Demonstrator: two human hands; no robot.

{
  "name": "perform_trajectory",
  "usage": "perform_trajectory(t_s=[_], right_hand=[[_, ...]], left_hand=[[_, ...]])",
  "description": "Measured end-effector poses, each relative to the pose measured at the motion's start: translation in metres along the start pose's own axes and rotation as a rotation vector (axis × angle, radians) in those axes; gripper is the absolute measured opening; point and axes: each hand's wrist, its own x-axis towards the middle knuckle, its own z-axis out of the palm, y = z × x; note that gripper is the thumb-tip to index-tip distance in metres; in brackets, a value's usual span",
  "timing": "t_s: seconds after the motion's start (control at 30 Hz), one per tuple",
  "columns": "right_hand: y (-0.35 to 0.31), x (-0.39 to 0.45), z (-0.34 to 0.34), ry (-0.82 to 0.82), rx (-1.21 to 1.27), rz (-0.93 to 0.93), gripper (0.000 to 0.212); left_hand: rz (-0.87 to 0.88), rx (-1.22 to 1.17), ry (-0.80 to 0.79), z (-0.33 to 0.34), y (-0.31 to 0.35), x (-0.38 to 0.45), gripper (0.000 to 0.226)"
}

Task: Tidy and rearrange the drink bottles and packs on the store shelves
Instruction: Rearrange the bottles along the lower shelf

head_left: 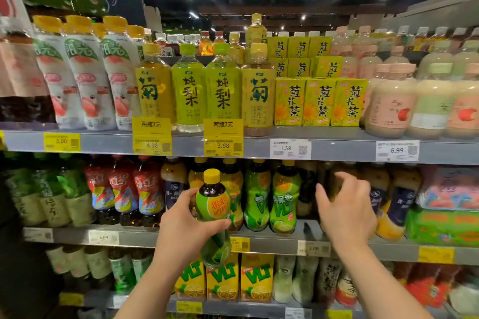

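Gripping a green-label bottle (213,211), the left hand (186,223) — right hand (344,211) spread, holding nothing.

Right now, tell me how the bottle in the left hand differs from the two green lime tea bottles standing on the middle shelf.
The held bottle is gripped by the left hand out in front of the shelf; the two shelf bottles stand upright on the middle shelf. The held bottle's label shows an orange patch; theirs read mostly green. All have yellow caps, dark tea and green labels.
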Motion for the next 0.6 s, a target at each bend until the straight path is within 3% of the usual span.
perform_trajectory(t_s=[0.13, 0.33, 0.6], right_hand=[[-0.053, -0.031, 0.008, -0.197, 0.150, -0.293, 0.024], [-0.145, -0.064, 0.031, -0.503, 0.113, -0.584, 0.036], [-0.224, -0.079, 0.080, -0.717, 0.124, -0.548, 0.069]], left_hand=[[0.004, -0.013, 0.014, -0.024, -0.013, 0.003, 0.083], [0.007, 0.014, 0.047, -0.069, -0.038, 0.009, 0.087], [0.026, 0.092, 0.086, -0.127, -0.066, 0.013, 0.087]])
